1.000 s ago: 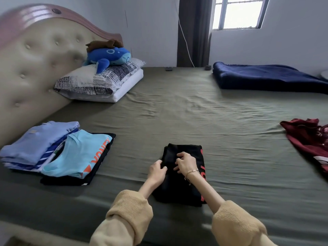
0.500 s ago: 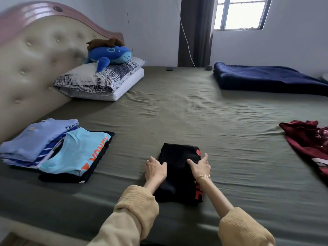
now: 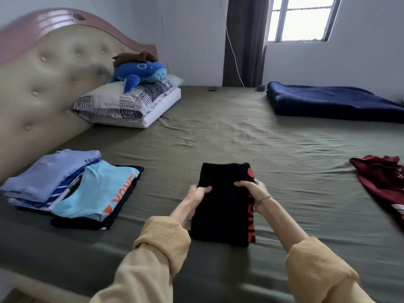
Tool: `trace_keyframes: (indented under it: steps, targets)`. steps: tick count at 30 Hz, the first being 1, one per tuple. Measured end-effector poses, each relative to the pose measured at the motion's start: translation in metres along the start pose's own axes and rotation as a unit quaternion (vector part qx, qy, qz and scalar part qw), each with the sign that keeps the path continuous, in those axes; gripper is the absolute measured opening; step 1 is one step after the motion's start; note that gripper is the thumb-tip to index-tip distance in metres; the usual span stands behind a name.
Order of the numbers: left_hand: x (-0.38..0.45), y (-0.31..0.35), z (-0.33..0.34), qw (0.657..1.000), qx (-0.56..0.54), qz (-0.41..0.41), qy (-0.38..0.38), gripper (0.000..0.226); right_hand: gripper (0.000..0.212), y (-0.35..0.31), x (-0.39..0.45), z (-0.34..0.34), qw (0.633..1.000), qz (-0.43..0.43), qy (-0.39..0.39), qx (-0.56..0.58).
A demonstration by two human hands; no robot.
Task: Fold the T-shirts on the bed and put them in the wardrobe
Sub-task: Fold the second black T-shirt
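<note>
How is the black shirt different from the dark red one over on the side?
The black T-shirt is folded into a neat rectangle; the dark red T-shirt lies loose and rumpled. The left hand and right hand grip the black one; nothing touches the red one. Black has orange-red print, red has white. Both lie on the green bed sheet.

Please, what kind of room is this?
Most likely a bedroom in a home: a wide bed with a padded headboard, stacked pillows bearing a plush toy, and folded T-shirts.
</note>
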State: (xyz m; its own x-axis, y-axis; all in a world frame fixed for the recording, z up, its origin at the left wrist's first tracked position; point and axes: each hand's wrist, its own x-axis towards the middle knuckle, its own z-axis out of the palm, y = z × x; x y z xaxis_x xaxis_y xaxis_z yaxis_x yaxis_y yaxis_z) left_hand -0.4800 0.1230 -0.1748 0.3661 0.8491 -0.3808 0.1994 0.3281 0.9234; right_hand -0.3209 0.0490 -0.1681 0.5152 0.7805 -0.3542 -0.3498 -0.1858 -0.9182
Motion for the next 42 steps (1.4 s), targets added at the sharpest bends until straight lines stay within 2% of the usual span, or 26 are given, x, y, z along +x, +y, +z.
trace_keyframes:
  steps: [2, 5, 8, 10, 12, 14, 16, 17, 20, 23, 25, 27, 28, 29, 31, 33, 37, 40, 42]
  targets:
    - [0.001, 0.018, 0.003, 0.997, -0.020, 0.070, 0.009, 0.020, 0.020, -0.016, -0.002, 0.000, 0.998, -0.063, 0.004, 0.018]
    - [0.003, 0.042, 0.004, 0.986, -0.017, 0.167, 0.013, 0.023, 0.028, -0.041, -0.006, -0.001, 0.984, -0.177, -0.003, 0.010]
    - [0.007, 0.044, 0.006, 0.969, -0.014, 0.240, 0.057, 0.019, 0.029, -0.050, -0.013, -0.008, 0.955, -0.290, -0.005, -0.069]
    - [0.010, 0.029, 0.009, 0.967, -0.025, 0.249, 0.052, 0.024, 0.029, -0.039, -0.016, -0.017, 0.934, -0.328, 0.007, -0.142]
    - [0.006, 0.003, 0.008, 0.973, 0.010, 0.229, 0.032, 0.013, 0.024, -0.015, -0.015, -0.030, 0.917, -0.339, 0.021, -0.207]
    - [0.002, -0.030, 0.003, 0.967, 0.141, 0.203, 0.057, 0.033, 0.018, 0.015, -0.016, -0.046, 0.902, -0.321, 0.021, -0.289]
    - [-0.005, -0.061, 0.001, 0.937, 0.275, 0.203, 0.078, 0.042, 0.017, 0.044, -0.020, -0.063, 0.880, -0.270, -0.008, -0.390]
    - [-0.011, -0.069, 0.000, 0.932, 0.305, 0.182, 0.068, 0.045, 0.017, 0.054, -0.023, -0.070, 0.874, -0.242, -0.033, -0.419]
    - [-0.016, -0.077, -0.001, 0.925, 0.342, 0.155, 0.058, 0.055, 0.028, 0.062, -0.033, -0.082, 0.887, -0.184, -0.074, -0.418]
    - [-0.021, -0.070, 0.004, 0.944, 0.285, 0.127, 0.104, 0.035, 0.043, 0.058, -0.035, -0.081, 0.908, -0.169, -0.028, -0.381]
    - [-0.024, -0.063, 0.010, 0.966, 0.207, 0.069, 0.141, 0.016, 0.038, 0.058, -0.030, -0.075, 0.938, -0.142, 0.039, -0.313]
    - [-0.024, -0.055, 0.016, 0.979, 0.148, 0.020, 0.140, 0.023, 0.009, 0.058, -0.025, -0.065, 0.961, -0.078, 0.109, -0.240]
    - [-0.023, -0.051, 0.019, 0.984, 0.132, 0.004, 0.122, 0.032, 0.012, 0.058, -0.023, -0.061, 0.965, -0.042, 0.126, -0.225]
    - [-0.022, -0.049, 0.021, 0.988, 0.122, -0.011, 0.098, 0.045, 0.024, 0.058, -0.020, -0.059, 0.966, -0.011, 0.130, -0.222]
    - [-0.021, -0.049, 0.024, 0.992, 0.115, -0.033, 0.049, 0.071, 0.031, 0.053, -0.016, -0.053, 0.974, 0.028, 0.098, -0.201]
    - [-0.021, -0.052, 0.026, 0.990, 0.135, -0.030, 0.017, 0.081, 0.025, 0.049, -0.017, -0.048, 0.986, 0.059, 0.046, -0.147]
    - [-0.024, -0.056, 0.020, 0.994, 0.104, 0.008, -0.026, 0.052, 0.020, 0.041, -0.021, -0.043, 0.991, 0.114, -0.070, -0.029]
    - [-0.029, -0.053, 0.002, 0.994, 0.069, 0.043, -0.073, 0.047, 0.014, 0.039, -0.021, -0.038, 0.981, 0.138, -0.133, 0.036]
    - [-0.033, -0.049, -0.016, 0.993, 0.058, 0.057, -0.084, 0.046, 0.022, 0.041, -0.023, -0.025, 0.976, 0.145, -0.153, 0.059]
